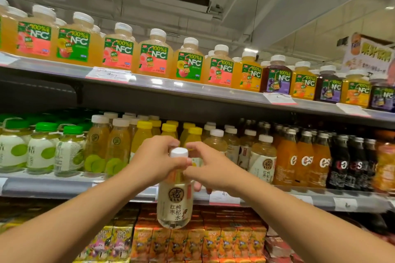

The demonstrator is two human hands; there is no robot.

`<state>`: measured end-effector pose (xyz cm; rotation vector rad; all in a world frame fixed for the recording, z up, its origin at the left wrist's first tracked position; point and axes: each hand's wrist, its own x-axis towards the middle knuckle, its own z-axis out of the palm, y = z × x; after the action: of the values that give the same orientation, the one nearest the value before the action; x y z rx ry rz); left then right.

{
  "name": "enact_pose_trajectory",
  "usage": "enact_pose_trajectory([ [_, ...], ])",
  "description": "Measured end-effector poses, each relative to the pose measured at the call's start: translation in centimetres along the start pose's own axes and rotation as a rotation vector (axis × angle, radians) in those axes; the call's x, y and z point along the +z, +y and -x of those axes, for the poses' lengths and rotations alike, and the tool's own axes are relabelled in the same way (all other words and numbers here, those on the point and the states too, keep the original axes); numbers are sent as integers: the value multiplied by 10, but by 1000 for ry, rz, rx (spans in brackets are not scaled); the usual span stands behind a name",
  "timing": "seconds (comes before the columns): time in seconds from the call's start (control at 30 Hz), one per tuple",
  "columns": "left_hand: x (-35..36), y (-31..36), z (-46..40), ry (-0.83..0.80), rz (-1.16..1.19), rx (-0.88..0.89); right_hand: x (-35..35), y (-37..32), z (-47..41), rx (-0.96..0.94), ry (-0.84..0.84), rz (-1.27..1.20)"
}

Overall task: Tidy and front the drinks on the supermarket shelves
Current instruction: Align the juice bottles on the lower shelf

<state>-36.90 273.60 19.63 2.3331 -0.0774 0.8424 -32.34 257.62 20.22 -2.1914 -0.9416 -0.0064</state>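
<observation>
A pale bottle (174, 205) with a white cap and a cream label in Chinese characters hangs upright in front of the middle shelf (49, 187). My left hand (156, 160) grips its neck from the left. My right hand (210, 168) holds the neck and shoulder from the right, fingers partly behind it. A matching bottle (263, 158) stands on that shelf to the right, among yellow-capped juice bottles (168, 130) and other white-capped ones.
The top shelf (192, 89) carries a row of NFC juice bottles (154, 55). On the middle shelf stand green-capped bottles (42, 147) at the left, orange glass bottles (303, 160) and dark ones (350, 164) at the right. Juice cartons (192, 241) fill the bottom row.
</observation>
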Motion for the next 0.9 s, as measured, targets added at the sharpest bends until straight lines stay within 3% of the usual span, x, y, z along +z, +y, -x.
enact_pose_trajectory([
  [0.07, 12, 14, -3, 1, 60, -3, -8, 8, 9, -6, -42, -16],
  [0.3, 48, 50, -17, 6, 147, 24, -33, 41, 25, -8, 172, 202],
  [0.5, 60, 59, -16, 100, 276, 230, -89, 49, 34, -87, 360, 226],
  [0.57, 70, 34, -2, 90, 31, 334, -112, 54, 31, -67, 433, 225],
  [0.7, 98, -21, 36, -99, -498, 486, -133, 71, 16, -22, 514, 299],
  [0.9, 119, -54, 52, -148, -723, 486, -131, 101, -12, 57, 538, 225],
])
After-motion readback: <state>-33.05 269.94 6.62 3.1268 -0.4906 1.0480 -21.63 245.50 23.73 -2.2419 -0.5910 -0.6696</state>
